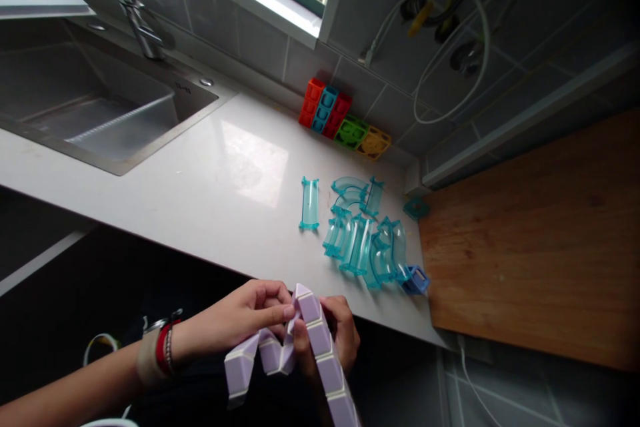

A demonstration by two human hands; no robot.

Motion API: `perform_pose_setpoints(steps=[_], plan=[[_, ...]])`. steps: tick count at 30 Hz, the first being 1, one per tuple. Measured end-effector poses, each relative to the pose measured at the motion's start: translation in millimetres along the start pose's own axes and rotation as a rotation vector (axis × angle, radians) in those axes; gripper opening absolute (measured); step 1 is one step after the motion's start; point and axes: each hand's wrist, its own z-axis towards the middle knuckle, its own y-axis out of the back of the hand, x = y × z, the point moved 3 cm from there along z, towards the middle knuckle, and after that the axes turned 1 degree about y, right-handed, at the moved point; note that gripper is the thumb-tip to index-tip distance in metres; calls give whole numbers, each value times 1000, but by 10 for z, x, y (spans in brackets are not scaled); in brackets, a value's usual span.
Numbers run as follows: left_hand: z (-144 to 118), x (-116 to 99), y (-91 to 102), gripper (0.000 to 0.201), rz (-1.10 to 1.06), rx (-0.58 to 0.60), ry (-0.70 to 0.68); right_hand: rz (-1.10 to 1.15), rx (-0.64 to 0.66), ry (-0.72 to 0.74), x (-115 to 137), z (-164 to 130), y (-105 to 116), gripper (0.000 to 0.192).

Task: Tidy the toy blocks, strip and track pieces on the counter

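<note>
Both hands are closed on a lilac folding puzzle (310, 340), a chain of wedge-shaped blocks with white edges, held in the air just off the near edge of the table (210, 187). The left hand (240, 320) pinches a bend near the top of the chain, fingertips curled over it, and a stack of bracelets (163, 347) sits on that wrist. The right hand (333, 337) wraps around the chain from behind, thumb pressed on the front of one block; most of its fingers are hidden by the puzzle, so I can't say exactly how they lie. One end of the chain zigzags down and to the left below the left hand, and the other runs straight down below the right hand and out of view.

Just beyond the hands on the table lies a cluster of clear blue track pieces (363, 240), straight and curved, some touching one another, with one straight piece (309, 203) lying a little apart on the left. Farther back, against the tiled wall, stands a row of coloured blocks (343, 120). To the right of the hands a wooden board (530, 240) meets the table. Well off to the left of the hands are a steel sink (95, 113) and its tap (135, 13).
</note>
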Motion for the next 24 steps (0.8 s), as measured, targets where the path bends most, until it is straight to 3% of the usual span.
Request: perform_pose_setpoints(steps=[3, 8, 11, 14, 24], plan=[[20, 42, -24, 31, -13, -3, -50, -73, -78, 164, 42, -2, -47, 64], [-37, -28, -126, 33, 108, 52, -91, -77, -72, 265, 114, 2, -83, 58], [-68, -46, -157, 36, 144, 46, -62, -33, -93, 213, 166, 21, -53, 50], [-89, -28, -177, 35, 78, 112, -53, 86, -109, 150, 210, 59, -30, 39], [-77, 222, -223, 61, -194, 481, 86, 837, 206, -177, -33, 29, -233, 35]])
